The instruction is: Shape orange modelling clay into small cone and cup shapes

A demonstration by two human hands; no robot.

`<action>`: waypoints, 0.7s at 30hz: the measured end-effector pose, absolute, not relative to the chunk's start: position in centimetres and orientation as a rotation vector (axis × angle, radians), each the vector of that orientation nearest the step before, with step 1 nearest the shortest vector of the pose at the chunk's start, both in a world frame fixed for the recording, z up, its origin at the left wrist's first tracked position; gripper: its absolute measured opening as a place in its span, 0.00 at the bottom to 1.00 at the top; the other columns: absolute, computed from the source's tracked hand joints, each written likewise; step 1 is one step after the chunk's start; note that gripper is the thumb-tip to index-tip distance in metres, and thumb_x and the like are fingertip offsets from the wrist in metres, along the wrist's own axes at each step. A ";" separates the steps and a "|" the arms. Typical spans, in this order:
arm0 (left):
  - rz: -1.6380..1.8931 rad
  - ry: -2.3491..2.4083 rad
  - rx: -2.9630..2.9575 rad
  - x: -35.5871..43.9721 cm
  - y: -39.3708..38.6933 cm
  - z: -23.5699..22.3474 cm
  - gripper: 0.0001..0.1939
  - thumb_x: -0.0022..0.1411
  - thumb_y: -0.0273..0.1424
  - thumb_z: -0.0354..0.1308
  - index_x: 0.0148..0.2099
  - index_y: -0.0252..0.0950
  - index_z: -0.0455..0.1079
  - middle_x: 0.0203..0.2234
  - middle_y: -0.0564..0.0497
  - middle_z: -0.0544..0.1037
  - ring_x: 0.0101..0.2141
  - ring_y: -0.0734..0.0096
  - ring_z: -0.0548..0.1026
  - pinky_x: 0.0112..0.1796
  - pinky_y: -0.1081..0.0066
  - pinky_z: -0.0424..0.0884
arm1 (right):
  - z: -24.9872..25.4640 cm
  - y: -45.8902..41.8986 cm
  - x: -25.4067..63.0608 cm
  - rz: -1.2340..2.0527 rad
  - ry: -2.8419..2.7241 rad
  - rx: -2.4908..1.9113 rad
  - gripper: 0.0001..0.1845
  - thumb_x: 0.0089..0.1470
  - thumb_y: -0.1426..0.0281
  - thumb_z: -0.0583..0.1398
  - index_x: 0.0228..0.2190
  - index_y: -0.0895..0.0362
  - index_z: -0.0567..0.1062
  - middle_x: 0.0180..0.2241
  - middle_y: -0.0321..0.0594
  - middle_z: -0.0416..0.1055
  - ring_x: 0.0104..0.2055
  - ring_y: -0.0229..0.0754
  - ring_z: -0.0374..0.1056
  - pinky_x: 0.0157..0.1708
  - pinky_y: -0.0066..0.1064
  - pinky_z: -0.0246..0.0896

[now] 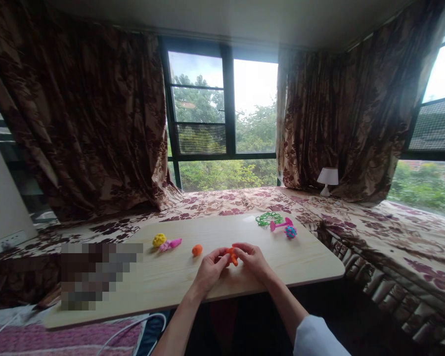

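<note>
Between my two hands is a small piece of orange modelling clay [234, 258], pinched by the fingers just above the table. My left hand [212, 267] grips it from the left with thumb and fingertips. From the right, my right hand [252, 259] closes its thumb and fingers on the same piece. Part of the clay is hidden behind the fingertips. An orange ball [197, 250], apparently of the same clay, rests to the left of my left hand. Farther left lie a yellow lump [159, 240] and a pink piece [172, 244] that touches or nearly touches it.
The light wooden table [178, 282] has rounded corners. Toward its back right lie a green string of beads [269, 219], a pink dumbbell-shaped toy [281, 224] and a blue-and-pink knobbly ball [290, 232]. A blurred patch [100, 272] covers the left side. A white lamp [328, 177] stands by the curtain.
</note>
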State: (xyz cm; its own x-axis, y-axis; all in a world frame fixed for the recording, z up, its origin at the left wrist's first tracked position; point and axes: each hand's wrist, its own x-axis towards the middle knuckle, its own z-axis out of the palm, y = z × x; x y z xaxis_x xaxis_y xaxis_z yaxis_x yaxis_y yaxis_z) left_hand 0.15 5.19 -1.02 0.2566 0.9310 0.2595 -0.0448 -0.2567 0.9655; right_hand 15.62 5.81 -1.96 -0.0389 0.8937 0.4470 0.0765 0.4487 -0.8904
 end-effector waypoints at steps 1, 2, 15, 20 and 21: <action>1.196 0.864 1.501 0.1 5.2 -1.0 0.19 0.50 0.41 0.56 0.41 0.34 0.71 0.30 0.48 0.77 0.31 0.69 0.73 0.34 0.71 0.68 | -2.0 5.8 15.6 0.828 -1.484 -0.891 0.16 0.47 0.61 0.58 0.34 0.58 0.76 0.33 0.41 0.74 0.36 0.44 0.68 0.38 0.33 0.61; 1.195 0.857 1.503 0.1 5.2 -1.0 0.18 0.50 0.41 0.56 0.40 0.34 0.71 0.30 0.48 0.77 0.32 0.69 0.73 0.34 0.71 0.68 | -2.0 5.7 15.6 0.821 -1.496 -0.877 0.14 0.47 0.62 0.58 0.33 0.58 0.77 0.32 0.41 0.74 0.36 0.44 0.68 0.38 0.33 0.61; 1.173 0.813 1.556 0.0 5.4 -1.2 0.17 0.53 0.38 0.54 0.43 0.34 0.71 0.32 0.47 0.78 0.34 0.68 0.73 0.38 0.71 0.66 | -2.6 6.2 15.7 0.840 -1.447 -0.881 0.15 0.46 0.61 0.59 0.33 0.58 0.77 0.31 0.41 0.74 0.34 0.43 0.68 0.35 0.32 0.62; 1.169 0.809 1.569 0.0 5.7 -1.4 0.17 0.53 0.37 0.54 0.43 0.35 0.71 0.36 0.47 0.77 0.36 0.68 0.73 0.39 0.71 0.66 | -2.7 6.3 15.7 0.785 -1.463 -0.903 0.12 0.47 0.63 0.59 0.29 0.59 0.77 0.30 0.41 0.74 0.34 0.43 0.68 0.34 0.30 0.62; 1.174 0.808 1.565 0.0 5.8 -1.5 0.17 0.53 0.37 0.55 0.43 0.35 0.71 0.36 0.47 0.77 0.36 0.68 0.73 0.39 0.71 0.66 | -2.7 6.3 15.7 0.776 -1.464 -0.905 0.12 0.47 0.64 0.58 0.29 0.59 0.77 0.30 0.41 0.74 0.34 0.42 0.68 0.34 0.30 0.62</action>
